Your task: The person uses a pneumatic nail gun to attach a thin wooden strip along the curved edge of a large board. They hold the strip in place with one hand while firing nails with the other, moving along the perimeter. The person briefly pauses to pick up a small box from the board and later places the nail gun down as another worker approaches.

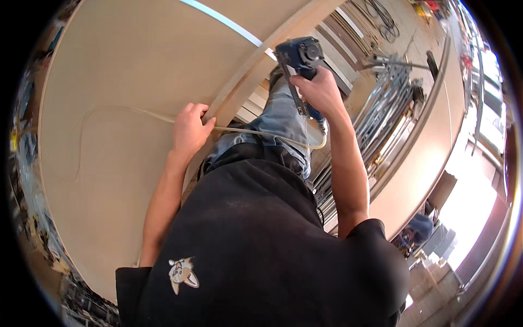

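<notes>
My right hand (pixel 322 95) is wrapped round the handle of a dark blue nail gun (pixel 299 53). Its head is by the outer edge of a wooden strip (pixel 238 84), close to a light strip (pixel 231 24) that crosses the board. A clear air hose (pixel 256 132) runs from the handle's lower end, across my legs and past my left hand. The hose continues over a large tan board (pixel 136 65). My left hand (pixel 189 129) grips the wooden strip along the board's edge, its fingertips curled over the wood.
Metal bars and rods (pixel 387 103) lie in a heap to the right. Beyond them stands another long panel (pixel 425 147). Wooden lengths (pixel 340 46) and a coiled black cable (pixel 384 22) are on the floor ahead. Clutter (pixel 32 180) lines the far left.
</notes>
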